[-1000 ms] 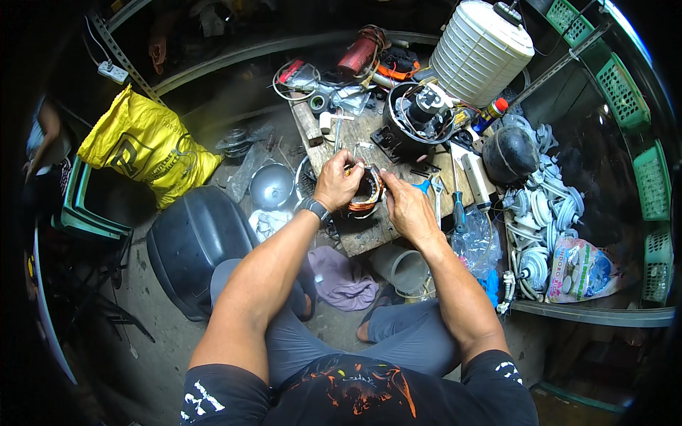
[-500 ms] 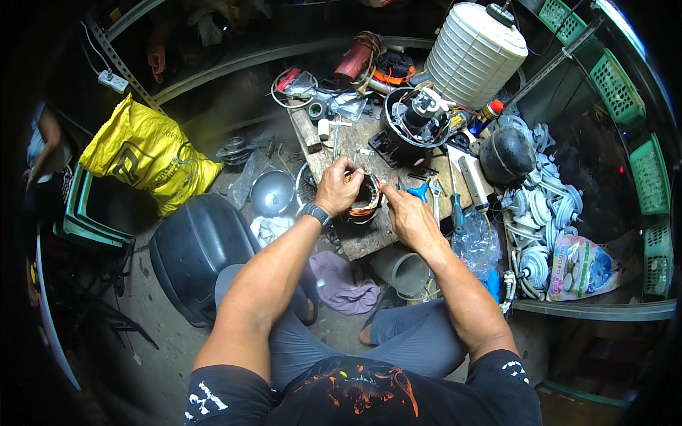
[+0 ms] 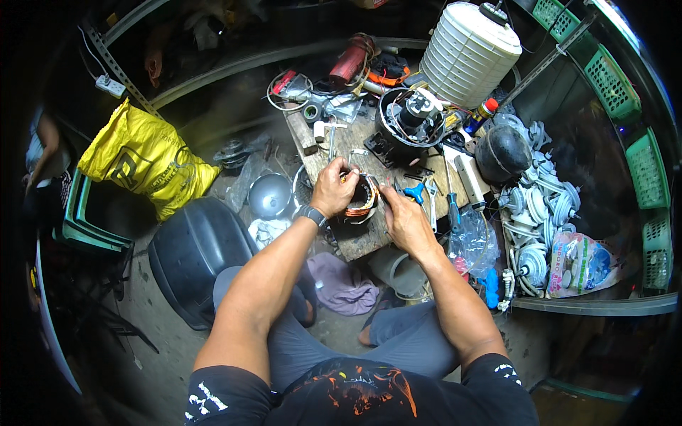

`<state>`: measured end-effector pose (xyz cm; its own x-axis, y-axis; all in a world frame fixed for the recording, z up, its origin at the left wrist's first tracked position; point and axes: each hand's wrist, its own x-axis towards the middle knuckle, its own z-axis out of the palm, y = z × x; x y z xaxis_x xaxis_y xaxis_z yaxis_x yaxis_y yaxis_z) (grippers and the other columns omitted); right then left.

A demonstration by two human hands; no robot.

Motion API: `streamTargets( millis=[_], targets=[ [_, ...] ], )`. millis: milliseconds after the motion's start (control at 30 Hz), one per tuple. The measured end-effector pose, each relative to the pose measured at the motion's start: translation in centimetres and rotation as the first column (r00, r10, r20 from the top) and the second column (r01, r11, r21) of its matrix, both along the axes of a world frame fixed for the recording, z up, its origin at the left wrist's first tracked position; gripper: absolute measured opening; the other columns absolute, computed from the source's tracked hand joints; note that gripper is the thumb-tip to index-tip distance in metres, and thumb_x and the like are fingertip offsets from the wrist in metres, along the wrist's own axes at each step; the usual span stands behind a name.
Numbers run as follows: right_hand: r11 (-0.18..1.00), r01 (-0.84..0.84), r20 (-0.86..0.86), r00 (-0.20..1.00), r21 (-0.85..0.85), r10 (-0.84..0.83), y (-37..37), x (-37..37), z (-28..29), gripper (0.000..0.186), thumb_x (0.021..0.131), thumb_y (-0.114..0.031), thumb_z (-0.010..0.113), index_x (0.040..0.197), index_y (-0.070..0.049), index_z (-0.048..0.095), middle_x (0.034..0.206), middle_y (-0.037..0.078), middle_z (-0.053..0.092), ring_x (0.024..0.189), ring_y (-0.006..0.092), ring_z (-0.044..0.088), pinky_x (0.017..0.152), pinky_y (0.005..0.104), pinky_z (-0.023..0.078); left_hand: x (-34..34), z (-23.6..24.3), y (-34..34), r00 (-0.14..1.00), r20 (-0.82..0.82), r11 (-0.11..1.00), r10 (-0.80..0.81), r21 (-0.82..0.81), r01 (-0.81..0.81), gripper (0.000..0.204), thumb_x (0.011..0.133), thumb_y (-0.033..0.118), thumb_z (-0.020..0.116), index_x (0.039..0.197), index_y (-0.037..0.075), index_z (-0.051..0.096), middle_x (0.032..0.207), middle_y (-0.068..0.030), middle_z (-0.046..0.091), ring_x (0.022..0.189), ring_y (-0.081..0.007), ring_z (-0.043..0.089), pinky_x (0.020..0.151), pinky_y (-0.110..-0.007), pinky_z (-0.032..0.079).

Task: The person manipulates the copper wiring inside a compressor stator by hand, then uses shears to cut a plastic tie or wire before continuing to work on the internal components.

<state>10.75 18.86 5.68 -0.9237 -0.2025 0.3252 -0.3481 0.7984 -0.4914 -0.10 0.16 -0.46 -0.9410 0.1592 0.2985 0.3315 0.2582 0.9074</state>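
Note:
A motor stator with copper windings sits near the front edge of a worn wooden board. My left hand is closed at the upper left of the windings, pinching a small part I cannot make out. My right hand is closed at the stator's right side, index finger along the rim; what lies under its fingertips is hidden. Right of it lie a blue-handled tool, an open-end wrench and a screwdriver. Behind stands a black motor housing.
A white ribbed tank, red cylinder and white pulley-like parts surround the board. At left are a yellow sack, a black tub and someone's arm. A grey pail and purple cloth lie below.
Both hands stay at the stator, with slight shifts of the fingers. The whole view has shifted slightly as the head moved.

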Motion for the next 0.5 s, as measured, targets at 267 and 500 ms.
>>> streamTargets(
  millis=[267, 500],
  targets=[
    [1.000, -0.003, 0.048, 0.999, 0.006, 0.003, 0.0, -0.7, 0.5, 0.042, 0.094, -0.003, 0.056, 0.136, -0.003, 0.056, 0.100, 0.027, 0.069, 0.090, 0.0470, 0.068, 0.078, 0.0533, 0.055, 0.4, 1.0, 0.2, 0.999, 0.033, 1.000, -0.017, -0.022, 0.018, 0.021, 0.092, 0.020, 0.068, 0.094, -0.001, 0.064, 0.085, -0.0194, 0.070, 0.081, -0.0348, 0.071, 0.077, -0.042, 0.054],
    [0.994, 0.056, 0.130, 0.989, 0.091, -0.067, -0.3, -0.4, 0.9, 0.041, 0.096, -0.008, 0.054, 0.137, -0.007, 0.055, 0.096, 0.025, 0.067, 0.088, 0.0470, 0.068, 0.075, 0.0548, 0.054, 0.4, 0.8, 0.1, 0.999, 0.048, 1.000, -0.020, 0.008, 0.020, 0.021, 0.092, 0.019, 0.068, 0.095, -0.001, 0.064, 0.088, -0.0192, 0.072, 0.084, -0.0331, 0.072, 0.079, -0.041, 0.054]
  ],
)
